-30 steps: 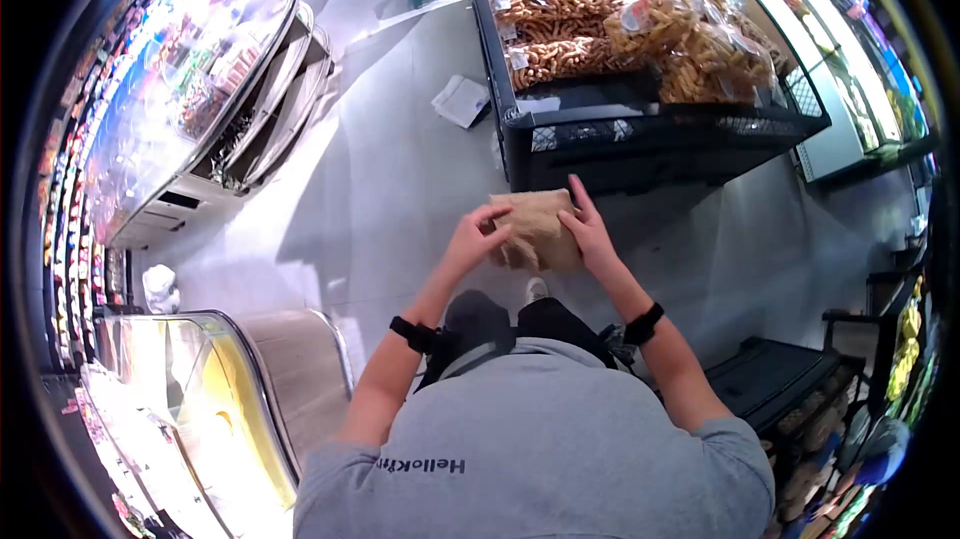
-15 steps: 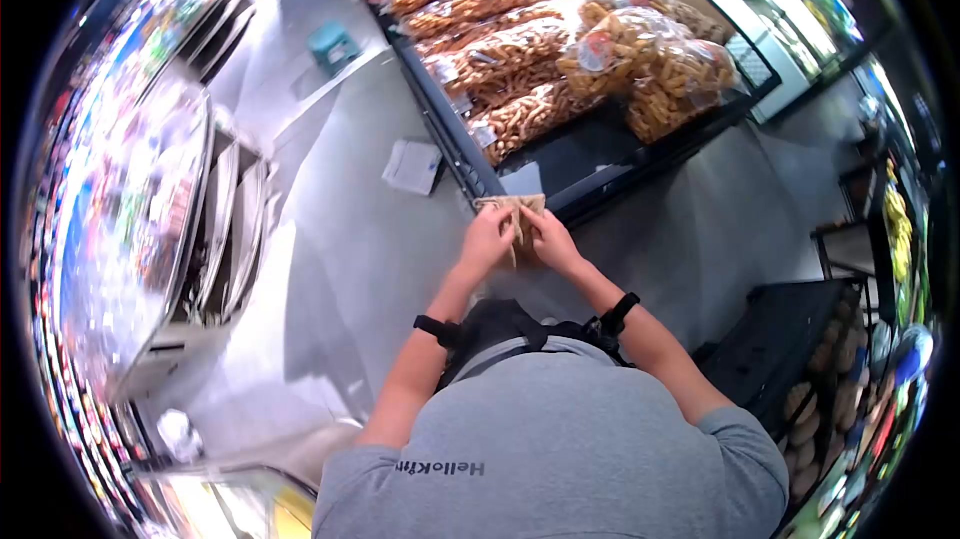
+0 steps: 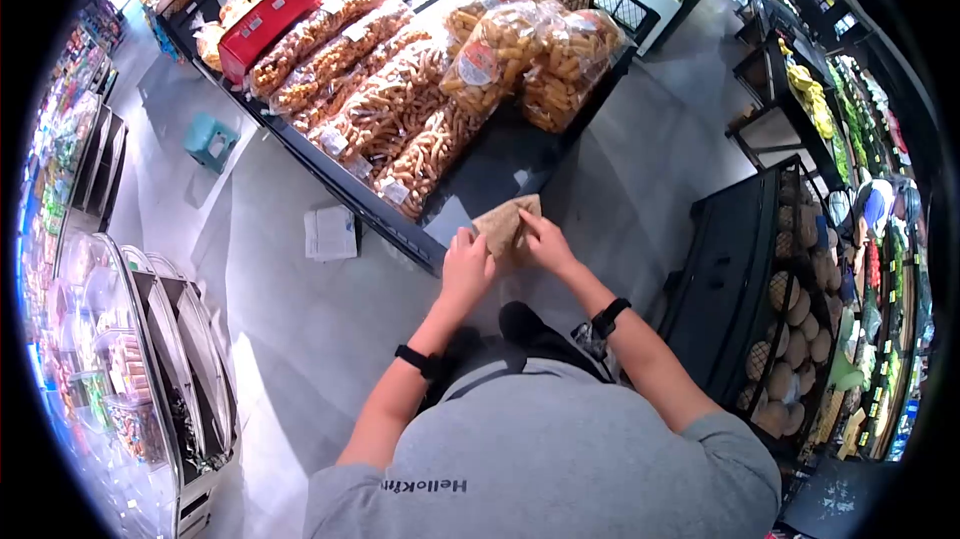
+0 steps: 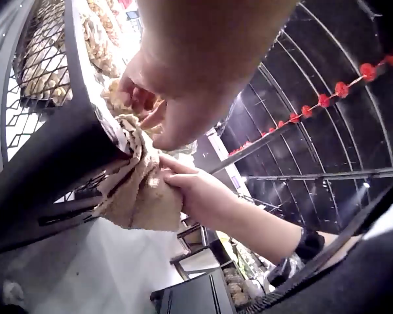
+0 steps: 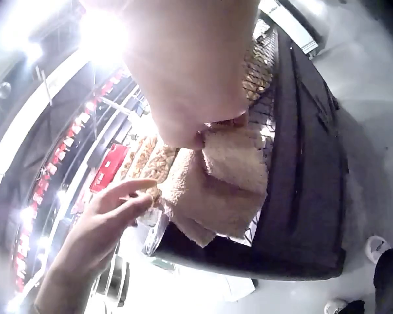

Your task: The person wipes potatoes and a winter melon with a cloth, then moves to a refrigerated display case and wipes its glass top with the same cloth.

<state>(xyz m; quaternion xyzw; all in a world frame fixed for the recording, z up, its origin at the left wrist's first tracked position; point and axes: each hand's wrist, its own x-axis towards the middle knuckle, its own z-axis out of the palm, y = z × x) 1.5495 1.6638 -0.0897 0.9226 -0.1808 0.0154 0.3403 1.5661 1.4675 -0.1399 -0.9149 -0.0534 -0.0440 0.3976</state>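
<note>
A tan, towel-like cloth is folded between the two hands, at the near corner of a black display bin. The left hand pinches its left side between thumb and fingers. On the other side, the right hand pinches the cloth near its upper right edge. In the left wrist view the cloth hangs in creased layers beside the bin's dark rim. Folds of the cloth also drape below the right hand in the right wrist view, overlapping the bin's side.
Bags of snack sticks and a red box fill much of the bin. A white packet and a teal stool are on the floor to the left. A dark produce rack stands at the right.
The head view has turned and come nearer the bin. The cloth, earlier held flatter and wider, is now bunched between the hands at the bin's corner.
</note>
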